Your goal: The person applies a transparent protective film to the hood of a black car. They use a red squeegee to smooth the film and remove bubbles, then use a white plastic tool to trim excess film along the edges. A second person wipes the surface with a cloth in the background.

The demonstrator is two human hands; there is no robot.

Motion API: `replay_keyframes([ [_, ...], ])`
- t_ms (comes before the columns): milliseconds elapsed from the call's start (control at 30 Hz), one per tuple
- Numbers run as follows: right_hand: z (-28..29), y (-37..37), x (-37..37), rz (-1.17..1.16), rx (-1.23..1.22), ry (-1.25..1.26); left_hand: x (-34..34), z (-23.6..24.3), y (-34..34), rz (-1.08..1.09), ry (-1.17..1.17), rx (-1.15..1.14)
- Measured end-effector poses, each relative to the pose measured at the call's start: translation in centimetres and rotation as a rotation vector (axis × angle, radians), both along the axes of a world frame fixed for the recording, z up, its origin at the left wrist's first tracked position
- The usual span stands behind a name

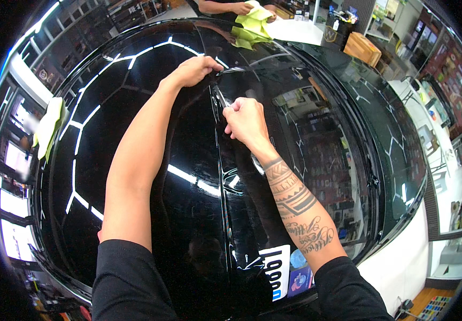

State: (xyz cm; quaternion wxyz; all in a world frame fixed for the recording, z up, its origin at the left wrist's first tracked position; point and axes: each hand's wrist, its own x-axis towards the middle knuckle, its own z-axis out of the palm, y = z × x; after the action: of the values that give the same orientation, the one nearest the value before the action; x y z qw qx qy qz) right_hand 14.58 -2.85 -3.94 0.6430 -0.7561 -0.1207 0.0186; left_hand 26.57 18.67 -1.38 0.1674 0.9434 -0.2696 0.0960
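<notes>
A glossy black car spreads out beneath my arms, with a panel gap running down its middle. My left hand reaches to the far part of this gap, its fingers pinched together at the edge; what they hold, if anything, is too small to make out. Nearer and to the right, my right hand is closed around a slim, pale, blade-like tool. Its tip points away from me, along the gap just below my left hand. A plate with large black characters sits at the near end of the car.
At the far side a co-worker's hands hold a yellow-green cloth over the car. Another yellow-green cloth hangs at the left. A cardboard box stands back right, and a white counter lines the right side.
</notes>
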Motion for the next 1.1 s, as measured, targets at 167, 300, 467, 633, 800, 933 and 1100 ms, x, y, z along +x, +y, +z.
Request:
replay_keyframes([
  [167, 0.2, -0.4, 0.1, -0.001, 0.006, 0.038, -0.7, 0.7, 0.4, 0.121, 0.01, -0.179],
  [300, 0.6, -0.3, 0.0, -0.001, -0.009, 0.019, -1.4, 1.1, 0.8, 0.156, 0.028, -0.208],
  [467, -0.2, 0.4, 0.4, -0.049, -0.04, -0.07, -1.3, 1.0, 0.6, 0.199, 0.052, -0.209],
  [633, 0.2, 0.0, 0.3, -0.007, -0.045, -0.068, -1.5, 1.2, 0.1, 0.18, 0.062, -0.139],
  [800, 0.7, 0.1, -0.2, 0.023, -0.029, -0.048, -1.4, 0.6, -0.4, -0.007, 0.036, -0.177],
  [933, 1.1, -0.2, 0.0, 0.069, -0.104, -0.01, -1.5, 0.6, -0.8, -0.031, 0.056, 0.06],
  [1100, 1.8, -1.2, 1.9, 0.156, -0.116, 0.094, -2.0, 1.0, -2.5, 0.117, 0.07, 0.276],
])
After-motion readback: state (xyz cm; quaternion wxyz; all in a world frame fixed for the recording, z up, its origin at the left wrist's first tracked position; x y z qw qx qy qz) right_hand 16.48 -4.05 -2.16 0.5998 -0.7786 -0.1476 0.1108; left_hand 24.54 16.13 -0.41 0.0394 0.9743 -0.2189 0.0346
